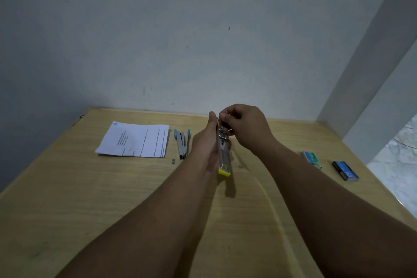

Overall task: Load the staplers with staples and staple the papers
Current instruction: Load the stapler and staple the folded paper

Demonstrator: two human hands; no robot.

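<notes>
While the left hand [206, 140] is gripping the yellow stapler [223, 156] above the desk [259, 210] centre, steadying it for loading, the right hand [244, 127] is pinching its far end. At ten o'clock are lying the papers [135, 140] and blue stapler [182, 143]; staple boxes [327, 163] at three. Nothing is obstructing.

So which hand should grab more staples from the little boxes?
Probably the right hand. The green box and blue box lie on its side of the table. The left hand holds the yellow stapler, so it's busy and farther away.
</notes>
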